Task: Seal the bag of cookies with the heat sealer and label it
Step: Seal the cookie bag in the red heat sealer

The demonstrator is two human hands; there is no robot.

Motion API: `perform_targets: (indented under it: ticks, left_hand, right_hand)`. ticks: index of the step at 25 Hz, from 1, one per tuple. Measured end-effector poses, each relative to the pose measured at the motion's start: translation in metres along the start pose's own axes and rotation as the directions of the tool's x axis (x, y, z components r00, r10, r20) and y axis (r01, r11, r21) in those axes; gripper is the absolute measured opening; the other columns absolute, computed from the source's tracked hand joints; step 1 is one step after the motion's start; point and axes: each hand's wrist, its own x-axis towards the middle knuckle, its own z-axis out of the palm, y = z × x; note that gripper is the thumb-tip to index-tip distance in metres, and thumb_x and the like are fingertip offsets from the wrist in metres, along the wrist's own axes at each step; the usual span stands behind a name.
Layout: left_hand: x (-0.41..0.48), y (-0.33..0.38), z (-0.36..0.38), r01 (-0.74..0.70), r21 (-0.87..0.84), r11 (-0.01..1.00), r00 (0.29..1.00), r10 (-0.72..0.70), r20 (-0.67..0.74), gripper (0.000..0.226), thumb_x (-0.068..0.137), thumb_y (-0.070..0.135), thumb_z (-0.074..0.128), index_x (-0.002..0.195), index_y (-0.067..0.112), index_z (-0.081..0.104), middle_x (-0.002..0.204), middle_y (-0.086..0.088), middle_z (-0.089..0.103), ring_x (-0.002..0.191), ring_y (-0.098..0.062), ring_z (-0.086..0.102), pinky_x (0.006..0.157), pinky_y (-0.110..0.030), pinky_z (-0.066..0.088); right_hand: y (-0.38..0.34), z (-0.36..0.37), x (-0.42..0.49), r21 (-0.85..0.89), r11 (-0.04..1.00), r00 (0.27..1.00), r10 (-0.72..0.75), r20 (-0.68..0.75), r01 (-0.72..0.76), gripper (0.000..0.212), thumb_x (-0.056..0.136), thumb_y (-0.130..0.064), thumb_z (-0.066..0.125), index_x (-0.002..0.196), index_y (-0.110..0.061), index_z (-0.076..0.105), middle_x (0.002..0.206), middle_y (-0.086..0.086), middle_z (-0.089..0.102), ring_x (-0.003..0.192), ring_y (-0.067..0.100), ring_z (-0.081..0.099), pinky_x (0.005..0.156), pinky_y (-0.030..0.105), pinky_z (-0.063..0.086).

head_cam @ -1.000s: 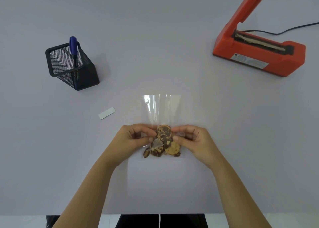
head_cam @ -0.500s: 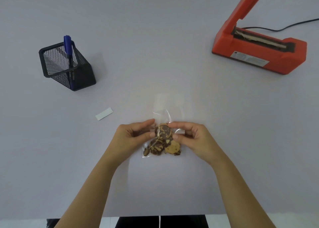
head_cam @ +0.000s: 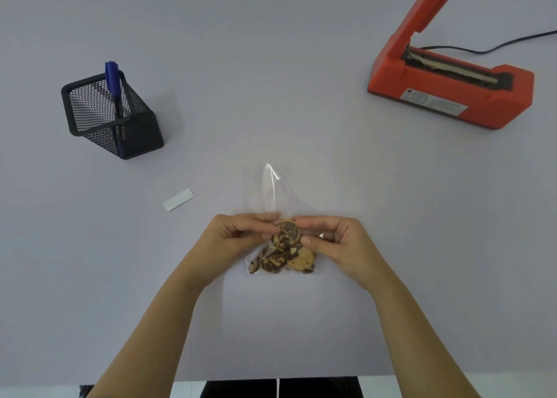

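Left hand point(head_cam: 238, 238) and right hand point(head_cam: 337, 241) pinch the bag point(head_cam: 271, 192) in their fingers point(head_cam: 256, 218), its slumped top now straightened beyond them, likely ready for sealing.

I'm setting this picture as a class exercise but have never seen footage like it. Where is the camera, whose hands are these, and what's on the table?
It comes from a camera worn on a person's head, looking down at their hands. The left hand and right hand both pinch a clear bag of cookies. On the grey table: an orange heat sealer far right, arm raised; a black mesh holder with a blue marker on the left; a white label left of the bag.
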Motion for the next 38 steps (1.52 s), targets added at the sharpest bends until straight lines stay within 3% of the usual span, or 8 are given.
perform_targets:
  ticks: [8, 15, 19, 23, 27, 30, 33, 38]
  left_hand:
    - [0.003, 0.003, 0.001, 0.012, 0.038, 0.999, 1.0, -0.011, -0.019, 0.033, 0.082, -0.004, 0.063, 0.1, 0.021, 0.074, 0.113, 0.011, 0.07, 0.109, -0.005, 0.063, 0.086, -0.019, 0.052]
    - [0.001, 0.004, 0.004, 0.012, 0.104, 0.994, 0.999, -0.006, -0.05, 0.029, 0.081, -0.002, 0.065, 0.1, 0.018, 0.073, 0.111, 0.015, 0.069, 0.105, -0.003, 0.064, 0.086, -0.017, 0.051]
    - [0.003, 0.004, 0.005, 0.021, 0.073, 0.997, 0.996, -0.015, -0.082, 0.024, 0.08, 0.001, 0.067, 0.099, 0.013, 0.074, 0.106, 0.009, 0.072, 0.102, -0.005, 0.066, 0.083, -0.016, 0.052]
    - [0.005, 0.003, 0.004, 0.065, 0.05, 0.997, 0.992, -0.059, -0.114, 0.023, 0.078, 0.004, 0.07, 0.098, 0.012, 0.074, 0.103, 0.003, 0.074, 0.101, -0.01, 0.067, 0.09, -0.024, 0.053]
    - [0.007, 0.007, 0.005, 0.103, 0.061, 0.993, 0.989, -0.096, -0.116, 0.023, 0.077, 0.004, 0.071, 0.099, 0.01, 0.074, 0.099, -0.001, 0.075, 0.098, -0.013, 0.069, 0.091, -0.03, 0.054]
    - [0.009, 0.011, 0.006, 0.11, 0.064, 0.992, 0.983, -0.1, -0.151, 0.017, 0.077, 0.0, 0.07, 0.089, 0.011, 0.077, 0.089, -0.012, 0.075, 0.09, -0.024, 0.07, 0.088, -0.038, 0.055]
    - [0.011, 0.012, 0.007, 0.088, 0.087, 0.992, 0.982, -0.072, -0.176, 0.02, 0.077, -0.007, 0.067, 0.077, 0.011, 0.077, 0.084, -0.023, 0.071, 0.081, -0.029, 0.065, 0.084, -0.044, 0.053]
    - [0.011, 0.012, 0.009, 0.064, 0.166, 0.984, 0.99, -0.041, -0.136, 0.023, 0.08, -0.007, 0.061, 0.084, 0.008, 0.077, 0.088, -0.006, 0.073, 0.086, -0.016, 0.067, 0.082, -0.031, 0.056]
  right_hand:
    - [-0.001, -0.001, 0.0, -0.012, 1.0, 1.0, -0.02, -0.018, 0.02, 0.032, 0.082, 0.009, 0.063, 0.095, -0.02, 0.071, 0.082, -0.012, 0.073, 0.075, 0.002, 0.067, 0.073, 0.017, 0.054]
    - [-0.003, -0.004, 0.003, -0.055, 0.998, 0.994, 0.008, 0.107, -0.002, 0.035, 0.088, 0.009, 0.056, 0.101, -0.02, 0.072, 0.123, -0.004, 0.061, 0.111, 0.011, 0.061, 0.094, 0.027, 0.05]
    - [-0.008, -0.006, 0.006, -0.101, 0.995, 0.985, 0.045, 0.166, -0.029, 0.036, 0.089, 0.011, 0.052, 0.109, -0.014, 0.069, 0.123, -0.003, 0.064, 0.113, 0.012, 0.061, 0.092, 0.025, 0.05]
    - [-0.009, -0.007, 0.006, -0.122, 0.992, 0.985, 0.058, 0.161, -0.038, 0.037, 0.088, 0.01, 0.053, 0.111, -0.016, 0.067, 0.123, -0.005, 0.064, 0.113, 0.01, 0.061, 0.092, 0.023, 0.05]
    - [-0.005, -0.008, 0.006, -0.166, 0.985, 0.99, 0.07, 0.124, -0.049, 0.043, 0.088, 0.002, 0.058, 0.113, -0.033, 0.067, 0.113, 0.009, 0.066, 0.099, 0.03, 0.064, 0.095, 0.035, 0.051]
    - [-0.007, -0.005, 0.004, -0.124, 0.991, 0.989, 0.063, 0.133, -0.046, 0.046, 0.088, 0.006, 0.057, 0.112, -0.032, 0.066, 0.115, -0.009, 0.066, 0.108, 0.009, 0.062, 0.09, 0.023, 0.05]
    - [-0.009, -0.001, 0.002, -0.108, 0.994, 0.991, 0.045, 0.123, -0.032, 0.047, 0.085, 0.011, 0.056, 0.109, -0.027, 0.068, 0.112, -0.013, 0.066, 0.108, 0.005, 0.061, 0.084, 0.018, 0.05]
    - [-0.01, -0.001, 0.002, -0.123, 0.992, 0.994, 0.051, 0.093, -0.04, 0.046, 0.083, 0.013, 0.056, 0.107, -0.025, 0.069, 0.113, -0.011, 0.066, 0.106, 0.006, 0.062, 0.087, 0.023, 0.052]
